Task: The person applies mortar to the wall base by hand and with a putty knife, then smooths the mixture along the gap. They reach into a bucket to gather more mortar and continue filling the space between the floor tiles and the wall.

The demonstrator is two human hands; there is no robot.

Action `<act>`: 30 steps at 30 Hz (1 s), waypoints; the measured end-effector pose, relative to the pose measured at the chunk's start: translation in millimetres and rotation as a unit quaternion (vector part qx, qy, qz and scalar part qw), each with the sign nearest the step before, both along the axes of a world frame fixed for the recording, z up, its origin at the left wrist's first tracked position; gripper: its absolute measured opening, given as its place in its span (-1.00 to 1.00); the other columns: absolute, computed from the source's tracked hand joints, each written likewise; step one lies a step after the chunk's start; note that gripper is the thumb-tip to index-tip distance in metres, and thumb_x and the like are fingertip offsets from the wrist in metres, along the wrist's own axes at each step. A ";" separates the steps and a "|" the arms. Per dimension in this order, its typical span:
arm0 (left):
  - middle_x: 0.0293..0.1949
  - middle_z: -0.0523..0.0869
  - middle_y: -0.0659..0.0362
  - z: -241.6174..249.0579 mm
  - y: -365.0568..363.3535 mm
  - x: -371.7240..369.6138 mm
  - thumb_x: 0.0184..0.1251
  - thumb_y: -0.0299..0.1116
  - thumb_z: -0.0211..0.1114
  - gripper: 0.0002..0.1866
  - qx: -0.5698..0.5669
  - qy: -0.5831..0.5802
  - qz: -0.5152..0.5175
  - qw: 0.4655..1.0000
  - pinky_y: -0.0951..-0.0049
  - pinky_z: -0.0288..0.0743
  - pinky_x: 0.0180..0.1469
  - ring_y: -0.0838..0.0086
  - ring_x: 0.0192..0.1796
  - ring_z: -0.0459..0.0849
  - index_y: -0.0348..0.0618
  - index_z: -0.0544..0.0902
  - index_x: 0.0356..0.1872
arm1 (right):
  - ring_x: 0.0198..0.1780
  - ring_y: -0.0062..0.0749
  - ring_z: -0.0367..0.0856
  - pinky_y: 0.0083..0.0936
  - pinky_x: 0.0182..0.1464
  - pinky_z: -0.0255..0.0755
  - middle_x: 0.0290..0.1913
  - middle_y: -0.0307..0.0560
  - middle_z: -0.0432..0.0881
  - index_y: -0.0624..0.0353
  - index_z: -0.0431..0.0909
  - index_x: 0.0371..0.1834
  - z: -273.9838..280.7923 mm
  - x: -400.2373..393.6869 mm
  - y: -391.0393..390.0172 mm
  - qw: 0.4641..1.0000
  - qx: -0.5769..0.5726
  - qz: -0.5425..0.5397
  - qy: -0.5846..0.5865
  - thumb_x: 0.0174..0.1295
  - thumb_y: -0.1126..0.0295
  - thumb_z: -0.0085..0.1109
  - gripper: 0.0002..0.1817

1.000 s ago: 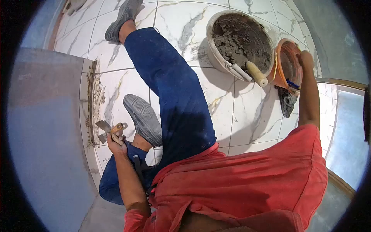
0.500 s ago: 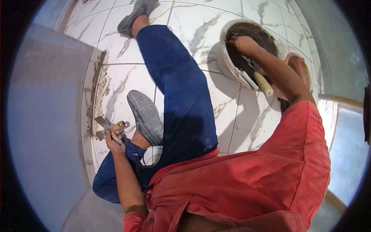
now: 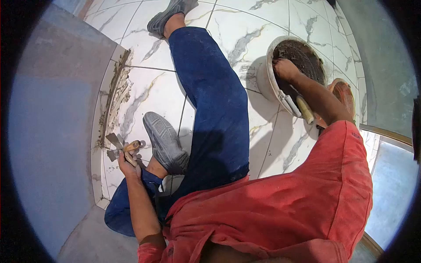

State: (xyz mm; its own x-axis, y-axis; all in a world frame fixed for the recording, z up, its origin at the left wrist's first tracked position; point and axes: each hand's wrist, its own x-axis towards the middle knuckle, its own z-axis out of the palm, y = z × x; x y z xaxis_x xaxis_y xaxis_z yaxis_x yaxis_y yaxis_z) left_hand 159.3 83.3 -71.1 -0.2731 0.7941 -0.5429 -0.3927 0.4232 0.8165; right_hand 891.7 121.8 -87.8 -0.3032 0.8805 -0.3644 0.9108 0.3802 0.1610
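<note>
My left hand (image 3: 129, 167) is closed around two putty knives (image 3: 132, 146), whose wooden handles cross and whose flat metal blades point toward the wall base. It sits low beside my bent leg. My right hand (image 3: 287, 70) reaches into a white bucket (image 3: 263, 81) of dark, wet mortar (image 3: 302, 50). Its fingers look curled against the mortar near the left inner side; their tips are hidden, so what they grip cannot be made out. A tool with a pale, thick handle (image 3: 305, 110) leans over the near rim beside the bucket's white handle grip (image 3: 291, 106).
Smeared mortar (image 3: 115, 94) runs along the floor edge by the left wall (image 3: 57, 118). An orange bucket (image 3: 342, 94) stands right of the white one. My shoes (image 3: 164, 142) and outstretched leg (image 3: 215, 87) lie across the marbled floor tiles (image 3: 144, 98).
The view has shifted slightly, so the bucket sits a little lower and further right. My right hand stays inside it, and my left hand still holds the two putty knives.
</note>
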 end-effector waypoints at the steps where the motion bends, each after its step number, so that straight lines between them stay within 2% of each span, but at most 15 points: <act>1: -0.33 0.65 0.16 0.1 0.9 -0.6 0.56 -0.07 -0.07 -0.52 -0.001 -0.008 -0.004 1.000 0.61 0.38 -0.47 0.54 -0.41 0.53 -0.30 0.52 0.16 | -0.22 0.04 0.70 -0.12 -0.11 0.57 -0.33 0.16 0.70 0.22 0.67 -0.40 -1.0 2.7 0.4 1.000 -0.003 -0.011 0.002 0.15 0.39 0.03 -0.79; 3: -0.32 0.66 0.16 0.4 -0.9 -1.5 0.56 -0.07 -0.06 -0.52 -0.004 -0.025 -0.011 1.000 0.62 0.38 -0.49 0.54 -0.43 0.53 -0.29 0.53 0.16 | -0.27 0.05 0.70 -0.10 -0.13 0.57 -0.43 0.16 0.69 0.22 0.66 -0.51 4.0 4.5 -0.6 0.999 -0.010 -0.034 0.004 0.15 0.39 0.02 -0.77; 4: -0.32 0.66 0.17 -1.9 -3.4 -8.4 0.56 -0.07 -0.06 -0.52 -0.004 -0.081 -0.033 0.996 0.63 0.39 -0.51 0.54 -0.46 0.51 -0.29 0.53 0.16 | -0.25 0.05 0.70 -0.10 -0.14 0.57 -0.42 0.17 0.69 0.23 0.66 -0.50 8.9 1.2 -1.8 0.998 -0.015 -0.061 0.002 0.15 0.39 0.01 -0.76; 6: -0.31 0.66 0.16 -10.3 -4.1 -10.8 0.56 -0.07 -0.07 -0.52 0.001 -0.071 -0.013 0.997 0.64 0.39 -0.52 0.55 -0.45 0.53 -0.29 0.53 0.16 | -0.23 0.06 0.70 -0.10 -0.14 0.56 -0.40 0.19 0.69 0.25 0.67 -0.48 16.4 -6.2 -4.9 0.993 -0.022 -0.116 0.000 0.16 0.39 0.00 -0.75; 9: -0.27 0.68 0.14 -15.6 -3.7 -14.4 0.57 -0.07 -0.07 -0.52 -0.003 -0.060 -0.005 0.998 0.65 0.40 -0.52 0.57 -0.41 0.56 -0.29 0.52 0.16 | -0.31 0.09 0.68 -0.09 -0.23 0.55 -0.34 0.22 0.68 0.22 0.60 -0.18 -5.6 4.1 -9.4 0.993 -0.038 -0.111 -0.004 0.21 0.44 -0.06 -0.76; 12: -0.23 0.67 0.11 -21.6 -6.1 -20.7 0.57 -0.09 -0.08 -0.53 -0.003 -0.066 -0.015 0.998 0.64 0.39 -0.51 0.57 -0.39 0.56 -0.30 0.50 0.15 | -0.27 0.13 0.68 -0.08 -0.19 0.55 -0.34 0.25 0.66 0.20 0.56 -0.07 -2.9 7.9 -10.5 0.975 -0.005 -0.214 0.055 0.21 0.45 -0.06 -0.73; 15: -0.19 0.66 0.08 -26.8 -7.2 -24.6 0.57 -0.09 -0.09 -0.54 -0.001 -0.097 -0.031 0.995 0.63 0.40 -0.49 0.56 -0.36 0.55 -0.30 0.50 0.14 | -0.25 0.19 0.66 -0.07 -0.16 0.55 -0.33 0.30 0.65 0.23 0.57 -0.10 16.8 10.0 -15.1 0.969 0.024 -0.216 0.120 0.20 0.46 -0.04 -0.74; 18: -0.15 0.64 0.07 -24.3 -3.5 -18.0 0.57 -0.09 -0.09 -0.55 0.003 -0.090 -0.035 0.995 0.63 0.40 -0.47 0.56 -0.33 0.54 -0.31 0.49 0.12 | -0.23 0.20 0.66 -0.08 -0.15 0.56 -0.30 0.32 0.65 0.28 0.57 -0.13 11.8 28.4 -14.5 0.975 -0.040 -0.201 0.080 0.19 0.45 -0.01 -0.76; 21: -0.26 0.65 0.14 -18.4 -0.8 -11.4 0.57 -0.07 -0.10 -0.56 -0.024 -0.073 -0.013 0.997 0.57 0.39 -0.45 0.53 -0.41 0.50 -0.20 0.51 0.13 | -0.21 0.19 0.67 -0.08 -0.15 0.56 -0.32 0.29 0.66 0.29 0.59 -0.21 17.8 30.1 -20.0 0.974 0.005 -0.223 0.033 0.20 0.46 0.02 -0.80; 24: -0.16 0.63 0.10 -21.6 -2.8 -17.4 0.59 -0.09 -0.12 -0.56 -0.011 -0.102 -0.029 0.994 0.58 0.40 -0.44 0.54 -0.35 0.51 -0.24 0.47 0.16 | -0.19 0.16 0.70 -0.09 -0.10 0.57 -0.30 0.33 0.67 0.40 0.64 -0.35 37.7 13.7 -16.4 0.958 0.030 -0.280 0.047 0.15 0.50 0.02 -0.80; 27: -0.09 0.62 0.06 -25.5 -4.0 -23.8 0.59 -0.10 -0.13 -0.55 0.003 -0.102 -0.053 0.993 0.59 0.40 -0.43 0.53 -0.31 0.51 -0.28 0.44 0.18 | -0.18 0.16 0.70 -0.08 -0.09 0.58 -0.30 0.32 0.68 0.40 0.64 -0.35 32.7 23.8 -14.4 0.951 0.035 -0.304 0.029 0.11 0.50 0.07 -0.81; 30: -0.10 0.65 0.05 -27.9 -4.0 -23.4 0.57 -0.12 -0.08 -0.55 0.010 -0.115 -0.040 0.993 0.60 0.40 -0.43 0.51 -0.29 0.55 -0.33 0.49 0.13 | -0.16 0.16 0.70 -0.07 -0.06 0.58 -0.28 0.33 0.68 0.40 0.64 -0.34 26.9 24.0 -11.4 0.923 0.068 -0.378 0.032 0.10 0.49 0.10 -0.81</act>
State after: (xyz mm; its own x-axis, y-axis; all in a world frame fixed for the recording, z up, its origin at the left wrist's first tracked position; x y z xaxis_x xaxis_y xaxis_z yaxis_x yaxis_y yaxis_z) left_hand 136.0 79.3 -99.0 -0.0792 0.8199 -0.5670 -0.5345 0.4452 0.7184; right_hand 915.6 110.4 -60.8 0.3995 0.8855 -0.2371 0.9167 -0.3874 0.0978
